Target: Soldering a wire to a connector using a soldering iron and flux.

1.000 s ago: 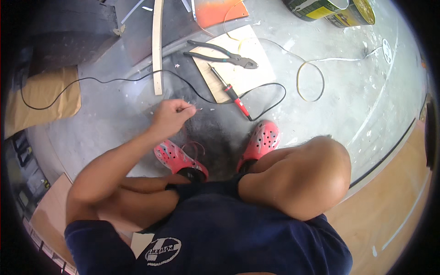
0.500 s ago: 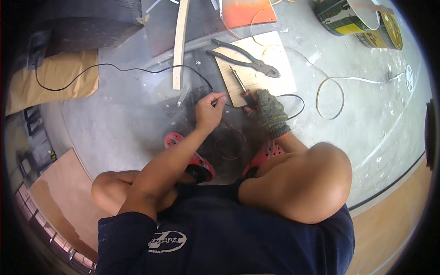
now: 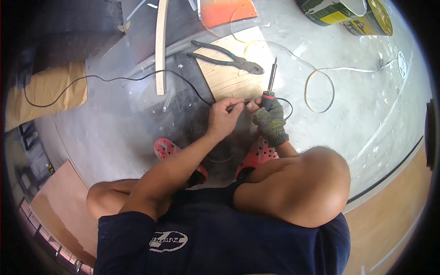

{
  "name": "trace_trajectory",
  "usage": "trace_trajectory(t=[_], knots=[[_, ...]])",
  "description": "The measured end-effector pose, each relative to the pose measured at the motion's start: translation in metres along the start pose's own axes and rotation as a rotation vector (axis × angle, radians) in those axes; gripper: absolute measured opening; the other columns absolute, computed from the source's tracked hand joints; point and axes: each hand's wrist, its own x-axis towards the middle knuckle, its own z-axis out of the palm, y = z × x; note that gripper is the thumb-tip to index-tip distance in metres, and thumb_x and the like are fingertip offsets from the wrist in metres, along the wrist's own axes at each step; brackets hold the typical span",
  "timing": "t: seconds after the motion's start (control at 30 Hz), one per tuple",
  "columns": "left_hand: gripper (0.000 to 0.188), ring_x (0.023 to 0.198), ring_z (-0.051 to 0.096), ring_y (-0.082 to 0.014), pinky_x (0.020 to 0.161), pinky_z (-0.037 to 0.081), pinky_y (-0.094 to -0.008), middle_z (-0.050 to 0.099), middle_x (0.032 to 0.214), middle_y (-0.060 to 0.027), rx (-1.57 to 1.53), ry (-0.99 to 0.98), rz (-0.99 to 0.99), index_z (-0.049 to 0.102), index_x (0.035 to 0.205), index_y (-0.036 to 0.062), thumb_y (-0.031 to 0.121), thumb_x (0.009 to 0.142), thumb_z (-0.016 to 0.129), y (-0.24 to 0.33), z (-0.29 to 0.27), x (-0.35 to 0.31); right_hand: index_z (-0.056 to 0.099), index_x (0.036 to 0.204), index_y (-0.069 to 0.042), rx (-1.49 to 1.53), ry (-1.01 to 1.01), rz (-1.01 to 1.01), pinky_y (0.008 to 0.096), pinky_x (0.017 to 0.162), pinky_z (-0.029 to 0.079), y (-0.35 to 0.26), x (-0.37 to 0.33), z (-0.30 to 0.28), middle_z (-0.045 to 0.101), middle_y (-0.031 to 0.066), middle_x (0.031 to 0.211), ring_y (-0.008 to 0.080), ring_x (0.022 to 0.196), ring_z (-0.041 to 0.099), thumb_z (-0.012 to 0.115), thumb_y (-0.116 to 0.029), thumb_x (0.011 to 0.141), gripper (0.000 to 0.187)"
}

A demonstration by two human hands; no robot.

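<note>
My right hand, in a grey-green knit glove with bare fingertips, is closed around the dark handle of a soldering iron. The iron's metal tip points up and away from me. My bare left hand is closed in a pinch on a thin dark wire, mostly hidden by the fingers. The fingertips of both hands meet at the near edge of a light plywood board. Across that board lie pliers with long dark handles, beyond my hands.
A black cable runs left over brown paper. A wooden strip lies near it. A yellowish-white wire loops on the right. Two buckets stand far right. Red clogs are below my hands.
My right hand has lifted the soldering iron off the board and turned its tip upright. My left hand has come over to the right hand's fingertips. The view has shifted slightly.
</note>
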Motion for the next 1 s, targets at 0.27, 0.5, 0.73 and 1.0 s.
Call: trace_trajectory(t=[0.27, 0.5, 0.73, 1.0], knots=[[0.021, 0.075, 0.064, -0.008, 0.07, 0.051, -0.0256, 0.073, 0.085, -0.004, -0.133, -0.105, -0.207, 0.073, 0.102, -0.002, 0.016, 0.092, 0.07, 0.0, 0.007, -0.001, 0.051, 0.098, -0.005, 0.267, -0.036, -0.065, 0.0294, 0.061, 0.055, 0.01, 0.006, 0.003, 0.065, 0.0062, 0.086, 0.0164, 0.078, 0.065, 0.064, 0.0, 0.087, 0.018], [0.017, 0.072, 0.059, -0.0066, 0.064, 0.048, -0.0228, 0.067, 0.081, 0.0007, -0.07, 0.192, 0.068, 0.073, 0.103, 0.0003, 0.013, 0.091, 0.073, 0.002, -0.019, -0.008, 0.049, 0.097, -0.006, 0.269, 0.064, -0.038, 0.0282, 0.055, 0.054, 0.008, 0.016, 0.011, 0.065, 0.0075, 0.085, 0.016, 0.069, 0.065, 0.067, 0.0, 0.089, 0.02], [0.018, 0.059, 0.054, -0.0062, 0.054, 0.045, -0.023, 0.062, 0.073, 0.002, -0.141, 0.381, -0.576, 0.074, 0.102, 0.0034, 0.017, 0.091, 0.072, -0.018, -0.075, -0.015, 0.049, 0.096, -0.009, 0.242, 0.081, -0.065, 0.0266, 0.052, 0.05, 0.013, 0.031, 0.019, 0.064, 0.006, 0.082, 0.0143, 0.058, 0.06, 0.069, -0.007, 0.093, 0.02], [0.025, 0.055, 0.052, -0.0104, 0.05, 0.043, -0.0267, 0.063, 0.082, -0.0025, -0.222, 0.462, -0.504, 0.07, 0.111, 0.0008, 0.018, 0.093, 0.071, 0.007, -0.097, 0.026, 0.049, 0.093, -0.009, 0.188, 0.107, -0.133, 0.0269, 0.048, 0.048, 0.018, 0.033, 0.013, 0.06, 0.0038, 0.076, 0.0134, 0.054, 0.058, 0.069, -0.003, 0.091, 0.021]])
